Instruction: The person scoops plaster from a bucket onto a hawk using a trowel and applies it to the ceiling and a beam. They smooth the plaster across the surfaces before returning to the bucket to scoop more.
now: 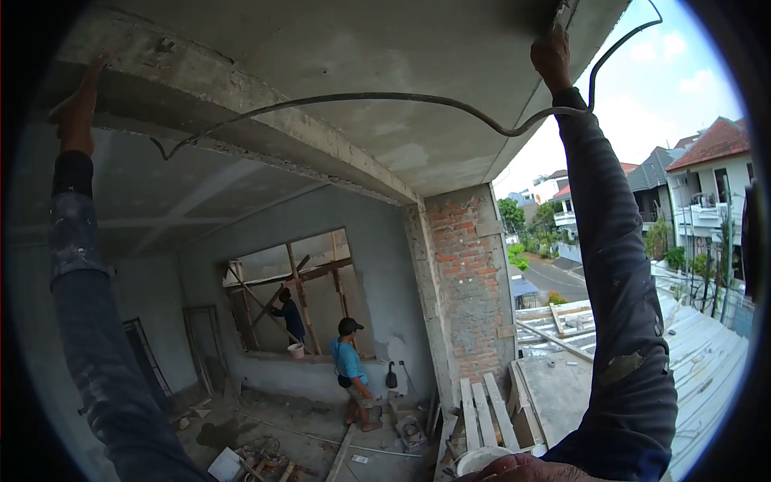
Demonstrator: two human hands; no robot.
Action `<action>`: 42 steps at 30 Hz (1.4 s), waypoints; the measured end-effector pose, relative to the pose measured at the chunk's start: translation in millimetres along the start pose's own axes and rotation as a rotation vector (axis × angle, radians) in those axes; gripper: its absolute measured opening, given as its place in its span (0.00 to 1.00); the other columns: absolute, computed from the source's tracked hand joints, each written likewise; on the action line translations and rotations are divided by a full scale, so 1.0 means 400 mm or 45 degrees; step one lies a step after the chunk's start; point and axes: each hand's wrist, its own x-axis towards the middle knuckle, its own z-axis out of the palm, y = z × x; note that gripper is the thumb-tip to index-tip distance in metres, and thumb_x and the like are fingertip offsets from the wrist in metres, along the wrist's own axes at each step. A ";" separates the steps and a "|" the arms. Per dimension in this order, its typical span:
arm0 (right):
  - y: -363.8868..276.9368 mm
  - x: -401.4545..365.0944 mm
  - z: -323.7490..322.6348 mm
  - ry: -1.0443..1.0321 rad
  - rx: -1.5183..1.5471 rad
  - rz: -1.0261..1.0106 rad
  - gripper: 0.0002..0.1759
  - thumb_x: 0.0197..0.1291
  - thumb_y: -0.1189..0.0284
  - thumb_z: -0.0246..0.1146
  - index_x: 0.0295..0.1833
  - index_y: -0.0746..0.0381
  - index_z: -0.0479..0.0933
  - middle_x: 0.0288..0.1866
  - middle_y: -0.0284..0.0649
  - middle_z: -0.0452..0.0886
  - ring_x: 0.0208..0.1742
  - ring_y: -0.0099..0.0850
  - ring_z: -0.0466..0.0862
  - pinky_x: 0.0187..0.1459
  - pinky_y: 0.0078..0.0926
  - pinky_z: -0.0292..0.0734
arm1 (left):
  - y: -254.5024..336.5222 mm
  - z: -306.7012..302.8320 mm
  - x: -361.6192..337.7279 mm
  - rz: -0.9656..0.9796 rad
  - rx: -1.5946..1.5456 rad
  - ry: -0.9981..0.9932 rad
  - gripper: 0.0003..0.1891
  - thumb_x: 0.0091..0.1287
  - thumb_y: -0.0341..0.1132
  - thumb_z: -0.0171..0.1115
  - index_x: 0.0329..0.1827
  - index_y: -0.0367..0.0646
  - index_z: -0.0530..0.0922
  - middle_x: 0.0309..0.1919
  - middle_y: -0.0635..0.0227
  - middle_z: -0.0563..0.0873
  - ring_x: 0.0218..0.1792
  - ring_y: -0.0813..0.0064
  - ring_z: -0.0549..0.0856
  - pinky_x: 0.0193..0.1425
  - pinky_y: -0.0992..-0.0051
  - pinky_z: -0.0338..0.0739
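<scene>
My left hand (76, 112) is raised at the far left, fingers stretched up and thumb apart, against or close to the side of the rough concrete beam (241, 95). It holds nothing that I can see. At the upper right, my right hand (552, 60) is closed round a flat tool (564, 13) that looks like a trowel. The frame's top edge cuts it off, so most of its shape is hidden. The tool is up at the smooth grey plastered ceiling (377, 56), near its outer edge. A dark cable (385, 95) sags across the view, passing by my right wrist.
Below, a person in a blue shirt (349, 357) stands near a window opening, with another person (289, 313) behind its wooden props. Planks (486, 414), a pale bucket (482, 459) and rubble (265, 458) lie lower down. A brick column (466, 273) borders the open side; metal roofing (699, 361) lies outside.
</scene>
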 end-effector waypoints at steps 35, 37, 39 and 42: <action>-0.108 0.134 -0.070 -0.091 0.061 0.205 0.31 0.48 0.80 0.51 0.62 0.74 0.64 0.54 0.64 0.72 0.58 0.61 0.70 0.60 0.51 0.66 | 0.019 0.013 -0.011 -0.165 0.117 0.207 0.69 0.38 0.64 0.77 0.66 0.18 0.46 0.65 0.36 0.62 0.70 0.54 0.61 0.74 0.62 0.54; -0.158 0.089 -0.102 -0.128 0.214 0.048 0.31 0.48 0.82 0.49 0.64 0.70 0.65 0.56 0.60 0.73 0.60 0.57 0.71 0.61 0.48 0.67 | 0.041 0.021 -0.024 -0.222 0.248 0.295 0.69 0.38 0.64 0.77 0.66 0.18 0.46 0.65 0.36 0.61 0.70 0.53 0.61 0.74 0.62 0.55; -0.175 0.083 -0.135 -0.155 0.220 0.084 0.31 0.50 0.84 0.49 0.64 0.68 0.65 0.57 0.58 0.73 0.60 0.55 0.71 0.61 0.46 0.68 | 0.051 0.021 -0.032 -0.217 0.218 0.300 0.68 0.38 0.65 0.77 0.66 0.18 0.47 0.65 0.36 0.61 0.70 0.52 0.62 0.74 0.62 0.55; -0.028 0.119 -0.134 0.018 -0.055 -0.220 0.32 0.46 0.83 0.51 0.63 0.70 0.66 0.55 0.61 0.73 0.55 0.58 0.73 0.56 0.49 0.70 | 0.035 0.019 -0.021 -0.234 0.186 0.283 0.68 0.38 0.65 0.76 0.66 0.18 0.48 0.65 0.36 0.61 0.70 0.52 0.62 0.73 0.62 0.56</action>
